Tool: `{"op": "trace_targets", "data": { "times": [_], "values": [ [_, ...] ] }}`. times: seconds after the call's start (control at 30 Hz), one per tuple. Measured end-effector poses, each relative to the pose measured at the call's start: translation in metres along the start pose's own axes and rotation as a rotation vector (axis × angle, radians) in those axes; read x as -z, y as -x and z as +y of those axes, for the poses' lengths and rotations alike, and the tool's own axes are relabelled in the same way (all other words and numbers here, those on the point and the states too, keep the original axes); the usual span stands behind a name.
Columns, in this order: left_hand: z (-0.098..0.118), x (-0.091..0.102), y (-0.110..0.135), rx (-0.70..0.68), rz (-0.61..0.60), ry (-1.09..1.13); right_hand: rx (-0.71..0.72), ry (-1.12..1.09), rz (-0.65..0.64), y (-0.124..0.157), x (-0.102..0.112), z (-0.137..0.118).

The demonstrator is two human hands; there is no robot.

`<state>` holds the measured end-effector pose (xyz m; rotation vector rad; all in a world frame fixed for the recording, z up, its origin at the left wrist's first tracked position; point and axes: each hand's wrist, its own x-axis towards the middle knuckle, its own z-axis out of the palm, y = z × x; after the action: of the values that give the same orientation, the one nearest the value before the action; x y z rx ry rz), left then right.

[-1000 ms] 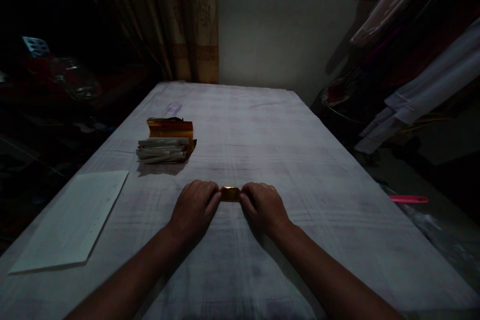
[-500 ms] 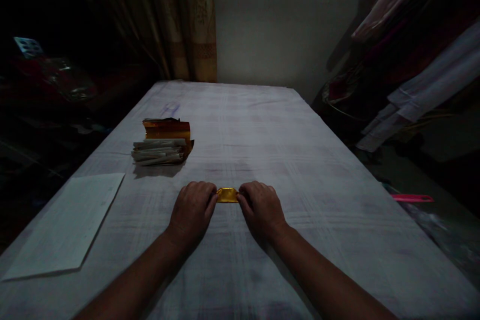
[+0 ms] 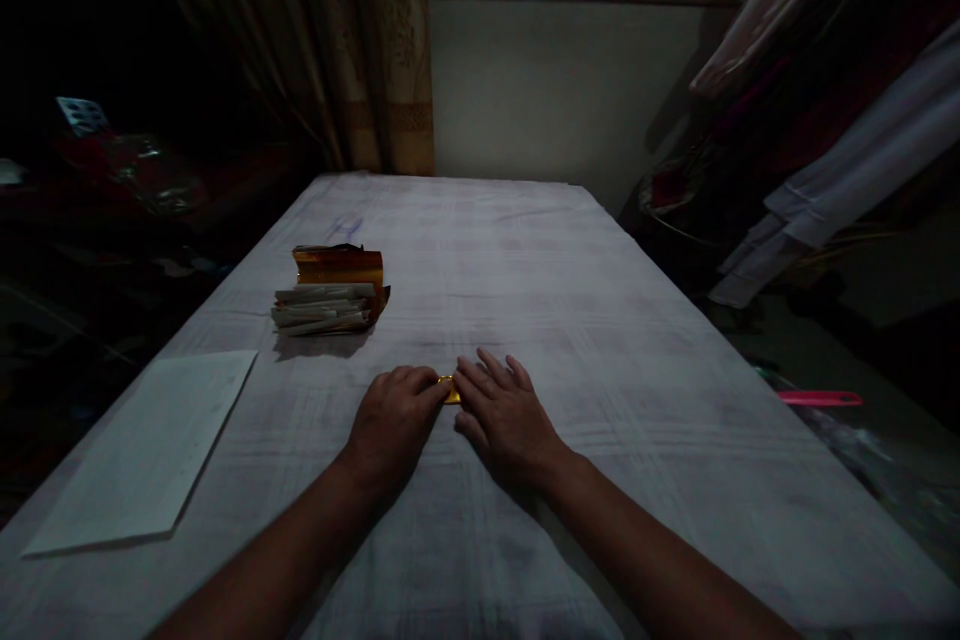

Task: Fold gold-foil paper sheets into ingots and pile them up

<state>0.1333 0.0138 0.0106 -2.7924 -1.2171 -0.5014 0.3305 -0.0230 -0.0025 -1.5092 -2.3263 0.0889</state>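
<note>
A small folded piece of gold foil paper (image 3: 451, 390) lies on the cloth-covered table (image 3: 525, 270), between my two hands. My left hand (image 3: 394, 417) is closed, its thumb and fingers pinching the left end of the foil paper. Fingers outstretched and spread a little, my right hand (image 3: 504, 412) lies flat over the right end, hiding that part. Beyond my left hand sits a stack of folded gold-and-grey foil papers (image 3: 326, 308), with a curved gold sheet (image 3: 341, 266) behind it.
A white sheet of paper (image 3: 150, 455) lies at the table's left side. A patterned curtain (image 3: 375, 50) and a pale wall (image 3: 547, 85) stand behind the table. Clothes (image 3: 862, 150) hang at the right, above a pink handle (image 3: 819, 398) beside the table's edge.
My right hand has opened from a pinch and moved left, flattening over the foil paper's right end. My left hand keeps its pinch. The view has tilted up slightly.
</note>
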Motion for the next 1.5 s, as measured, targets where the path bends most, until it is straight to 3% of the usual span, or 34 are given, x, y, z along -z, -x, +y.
{"op": "trace_targets", "data": {
  "times": [0.17,0.33,0.53,0.67,0.8,1.03,1.17,1.33,1.5],
  "values": [
    [-0.005,-0.003,0.001,0.003,0.022,0.057,-0.005,-0.021,-0.152,0.003,0.004,-0.005],
    [-0.011,0.0,0.006,0.001,0.03,0.076,-0.092,0.019,-0.167,0.01,0.008,0.003],
    [0.016,0.002,0.005,-0.002,-0.008,0.005,-0.119,0.027,-0.206,0.014,0.009,0.005],
    [0.03,-0.008,0.003,-0.039,-0.17,0.028,-0.125,0.038,-0.229,0.013,0.01,0.005],
    [0.017,-0.011,0.011,-0.06,-0.262,0.025,-0.134,0.018,-0.236,0.013,0.011,0.004],
    [-0.011,-0.003,0.031,-0.063,-0.216,-0.063,-0.149,-0.016,-0.228,0.014,0.013,0.004],
    [-0.011,-0.004,0.031,-0.076,-0.169,-0.105,-0.153,0.002,-0.193,0.008,0.013,-0.003],
    [-0.011,-0.006,0.031,-0.12,-0.098,-0.134,-0.013,-0.086,-0.203,-0.001,0.011,-0.019],
    [-0.014,-0.009,0.033,-0.1,-0.076,-0.128,-0.105,-0.092,-0.267,0.008,0.016,-0.011]
  ]
}}
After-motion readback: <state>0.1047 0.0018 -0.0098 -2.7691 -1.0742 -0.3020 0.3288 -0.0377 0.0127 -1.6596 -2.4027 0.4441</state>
